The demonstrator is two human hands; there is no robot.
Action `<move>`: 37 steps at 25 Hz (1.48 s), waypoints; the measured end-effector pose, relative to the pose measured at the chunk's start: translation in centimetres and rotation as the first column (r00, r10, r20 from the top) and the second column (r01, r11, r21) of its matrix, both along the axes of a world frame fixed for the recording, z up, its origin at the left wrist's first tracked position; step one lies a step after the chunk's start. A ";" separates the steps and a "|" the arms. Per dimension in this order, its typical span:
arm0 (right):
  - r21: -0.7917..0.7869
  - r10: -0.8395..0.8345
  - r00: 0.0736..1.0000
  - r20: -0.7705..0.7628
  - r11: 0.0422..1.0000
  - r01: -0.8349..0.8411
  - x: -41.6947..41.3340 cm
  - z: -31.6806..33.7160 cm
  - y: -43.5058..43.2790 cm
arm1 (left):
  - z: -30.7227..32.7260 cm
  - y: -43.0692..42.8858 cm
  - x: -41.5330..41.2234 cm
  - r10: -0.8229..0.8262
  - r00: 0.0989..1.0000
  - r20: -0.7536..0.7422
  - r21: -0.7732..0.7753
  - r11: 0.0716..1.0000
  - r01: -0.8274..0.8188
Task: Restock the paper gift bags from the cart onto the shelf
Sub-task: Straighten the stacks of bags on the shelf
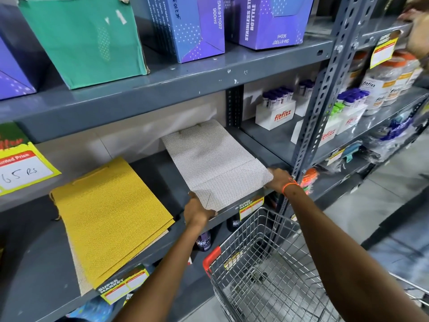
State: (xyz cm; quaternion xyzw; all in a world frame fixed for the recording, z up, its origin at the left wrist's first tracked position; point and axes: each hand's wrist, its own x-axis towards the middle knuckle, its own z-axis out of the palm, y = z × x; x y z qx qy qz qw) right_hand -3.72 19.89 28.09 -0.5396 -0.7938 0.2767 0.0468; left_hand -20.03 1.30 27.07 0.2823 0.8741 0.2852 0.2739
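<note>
On the shelf (148, 231), white dotted bag (216, 163) lying flat, long axis running back toward the wall. Left hand (197, 211) and right hand (278, 180) each gripping a near corner; right nearer the upright.

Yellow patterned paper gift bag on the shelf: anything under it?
Yes. Under the yellow patterned paper gift bag, more flat bag edges show: yellow at its right, pale speckled at its left. How many are stacked is hidden.

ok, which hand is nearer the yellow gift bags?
Left. The left hand grips the white dotted bag's near-left corner, beside the yellow gift bags; the right hand holds its far-right corner.
</note>
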 end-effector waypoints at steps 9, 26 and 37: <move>0.034 0.031 0.994 0.102 0.999 -0.035 -0.3 0.4 0.8 | -0.5 -0.4 0.1 0.017 0.990 -0.138 0.021 1.000 -0.014; -0.001 0.077 0.985 0.153 0.997 -0.078 -1.1 0.2 1.3 | 0.2 -1.0 1.3 0.032 0.952 -0.305 -0.019 0.999 -0.040; 0.083 0.096 0.976 0.198 0.990 -0.115 -0.9 -1.1 1.7 | -0.6 -1.2 1.2 0.000 0.942 -0.337 -0.036 0.999 -0.013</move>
